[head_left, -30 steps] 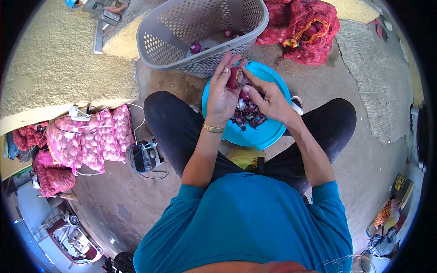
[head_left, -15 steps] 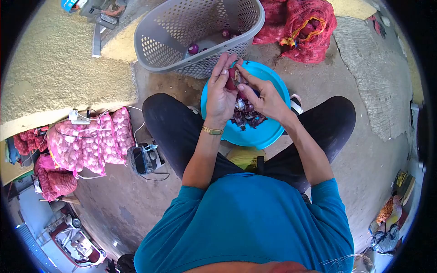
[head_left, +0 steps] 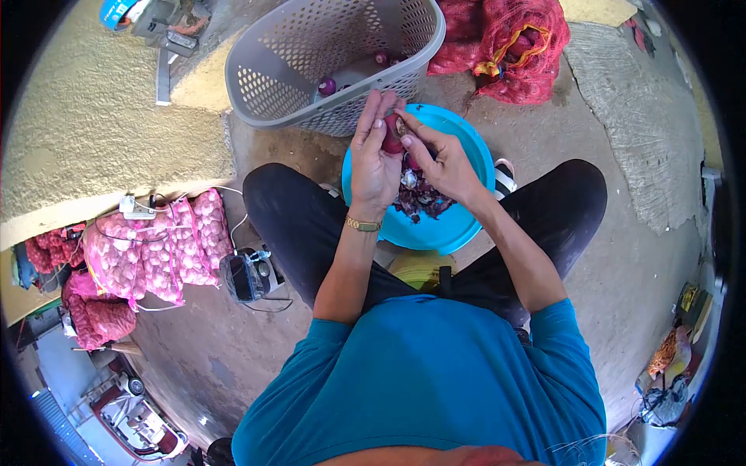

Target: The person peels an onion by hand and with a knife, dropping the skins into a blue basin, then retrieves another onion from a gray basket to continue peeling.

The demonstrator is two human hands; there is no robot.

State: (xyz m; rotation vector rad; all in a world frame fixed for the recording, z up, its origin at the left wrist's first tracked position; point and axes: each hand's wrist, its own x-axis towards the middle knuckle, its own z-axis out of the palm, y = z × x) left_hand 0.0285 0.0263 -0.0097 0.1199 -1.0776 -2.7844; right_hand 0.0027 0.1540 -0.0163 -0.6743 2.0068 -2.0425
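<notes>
My left hand [head_left: 374, 159], with a gold-coloured watch on its wrist, cups a red onion [head_left: 392, 138] between thumb and raised fingers. The thumb and forefinger of my right hand [head_left: 439, 159] are closed against the onion's right side, at a brownish end. Whether a small blade sits in these fingers I cannot tell. Below both hands is a round blue basin [head_left: 468, 221]. Dark purple onion skins [head_left: 423, 200] lie heaped in it, partly hidden by my right hand.
Beyond the basin stands a grey perforated basket [head_left: 272, 116] with a few purple onions [head_left: 327, 86] inside. A red mesh sack [head_left: 528, 78] sits to its right. Pink net bags of pale bulbs [head_left: 155, 248] lie left, near a small device [head_left: 247, 276]. My knees flank the basin.
The onion has turned a little in my left hand, and my right fingers have shifted slightly left along it. The whole view has moved slightly.
</notes>
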